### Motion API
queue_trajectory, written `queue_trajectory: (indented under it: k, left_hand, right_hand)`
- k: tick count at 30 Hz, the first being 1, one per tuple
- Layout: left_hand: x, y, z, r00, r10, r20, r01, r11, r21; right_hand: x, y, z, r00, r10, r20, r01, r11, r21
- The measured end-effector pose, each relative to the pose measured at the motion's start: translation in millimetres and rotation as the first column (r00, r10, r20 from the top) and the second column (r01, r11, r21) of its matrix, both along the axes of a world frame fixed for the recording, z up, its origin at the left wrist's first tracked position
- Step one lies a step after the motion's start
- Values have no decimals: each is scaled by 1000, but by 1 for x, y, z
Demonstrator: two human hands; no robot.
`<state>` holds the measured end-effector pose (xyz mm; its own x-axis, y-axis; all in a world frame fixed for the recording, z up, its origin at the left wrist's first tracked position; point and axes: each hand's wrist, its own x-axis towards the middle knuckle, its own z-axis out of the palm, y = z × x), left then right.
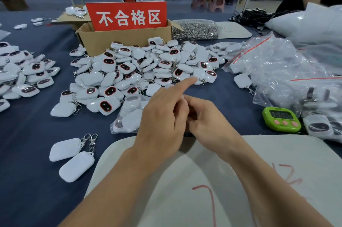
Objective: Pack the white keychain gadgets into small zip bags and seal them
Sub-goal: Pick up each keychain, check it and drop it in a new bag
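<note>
Forefinger of left hand [161, 121] pointed at gadget pile [148, 63] beyond mat's [268, 152] far edge, right hand [209, 119] curled against it, holds untellable; we judged taking one loose piece from its near edge best.

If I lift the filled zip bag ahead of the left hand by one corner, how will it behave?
Likely floppy: the zip bag is thin clear film. The white gadgets inside look loose, so they would probably slide to the low end. Its glossy film may be slippery.

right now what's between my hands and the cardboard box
The heap of white keychain gadgets, plus a filled zip bag by the left hand; head view.
</note>
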<state>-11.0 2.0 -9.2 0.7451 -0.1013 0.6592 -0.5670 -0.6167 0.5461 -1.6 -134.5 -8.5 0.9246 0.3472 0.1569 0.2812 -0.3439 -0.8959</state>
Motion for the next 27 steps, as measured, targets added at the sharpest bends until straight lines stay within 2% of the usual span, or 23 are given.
queue_trajectory:
  k: [2, 5, 8, 11, 12, 14, 16, 17, 19, 21, 24, 27]
  left_hand:
    - [1, 1, -1, 1000, -4, 6, 4, 1000, -20]
    - [-1, -1, 0, 997, -79, -15, 79, 996, -46]
    - [-5, -4, -1, 986, -158, -50, 155, 986, -58]
    - [-5, -6, -2, 993, -118, -26, 116, 990, -77]
    - [-4, -5, -1, 998, -69, 1, 68, 993, -96]
    - [1, 2, 2, 999, 45, 16, -41, 973, -227]
    - [9, 12, 8, 992, 126, -30, -126, 886, -446]
    - [13, 18, 12, 987, 157, -43, -155, 823, -546]
    - [19, 29, 23, 974, 225, -30, -188, 725, -662]
    - [19, 36, 36, 960, 280, 24, -189, 705, -683]
    - [15, 36, 41, 950, 290, 113, -165, 777, -608]
    - [5, 12, 24, 984, 174, 46, -137, 890, -436]
  right_hand:
    - [0, -2, -1, 1000, 12, -15, -14, 993, -120]
    - [-2, -1, -3, 993, -91, 69, 109, 935, -338]
    - [-2, 1, 0, 994, -22, 105, 62, 912, -405]
    - [-1, -2, 3, 992, -21, 123, 72, 899, -431]
    - [-1, -3, 3, 985, -81, 155, 133, 923, -360]
    - [-1, -7, 4, 945, -290, 148, 297, 955, -24]
    - [2, -17, 6, 874, -478, 85, 440, 854, 279]
    - [4, -22, 6, 842, -536, 50, 494, 805, 328]
    - [10, -29, 1, 787, -616, 1, 596, 762, 253]
    - [15, -30, -10, 748, -663, -24, 662, 745, 76]
    - [26, -23, -23, 802, -593, 78, 596, 783, -178]
    - [49, -20, -26, 855, -465, 229, 516, 803, -297]
